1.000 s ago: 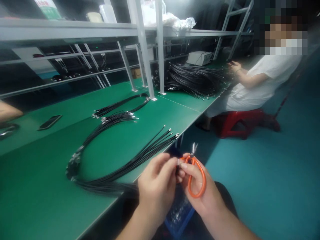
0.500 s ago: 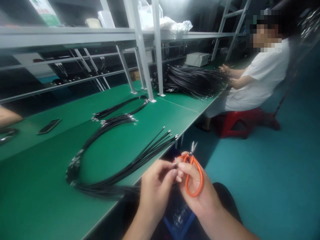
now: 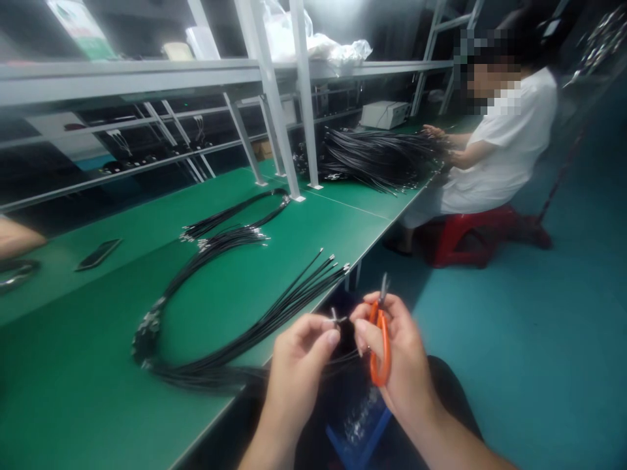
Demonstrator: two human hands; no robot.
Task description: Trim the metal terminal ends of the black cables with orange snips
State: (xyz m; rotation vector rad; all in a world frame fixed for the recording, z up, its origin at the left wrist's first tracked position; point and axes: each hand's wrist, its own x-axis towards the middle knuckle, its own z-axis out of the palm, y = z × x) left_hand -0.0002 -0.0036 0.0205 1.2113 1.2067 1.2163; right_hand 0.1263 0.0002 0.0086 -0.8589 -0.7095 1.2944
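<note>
My left hand (image 3: pixel 298 359) pinches the end of a black cable (image 3: pixel 335 318) between thumb and forefinger, a small pale tip sticking up from it. My right hand (image 3: pixel 405 356) is closed around orange-handled scissors (image 3: pixel 381 356), blades pointing up and away. Its thumb and forefinger also pinch near a thin bit beside the cable tip; what exactly they grip is too small to tell. A bundle of black cables (image 3: pixel 215 365) with metal ends curves over the green table (image 3: pixel 98 365) and trails off its edge near my left wrist.
A blue container (image 3: pixel 360 434) with small bits sits below my hands. More cables (image 3: pixel 235 215) lie beside shelf posts (image 3: pixel 306 98). A phone (image 3: pixel 98 254) and another person's arm (image 3: pixel 19 238) are at left. A co-worker (image 3: pixel 509 143) sits on a red stool (image 3: pixel 465 238) by a cable pile (image 3: pixel 377 153).
My hands, close together before, have drawn apart, the right one moving rightward. The scissors have turned, their handles now seen more edge-on and the blades closer together. The co-worker leans further forward.
</note>
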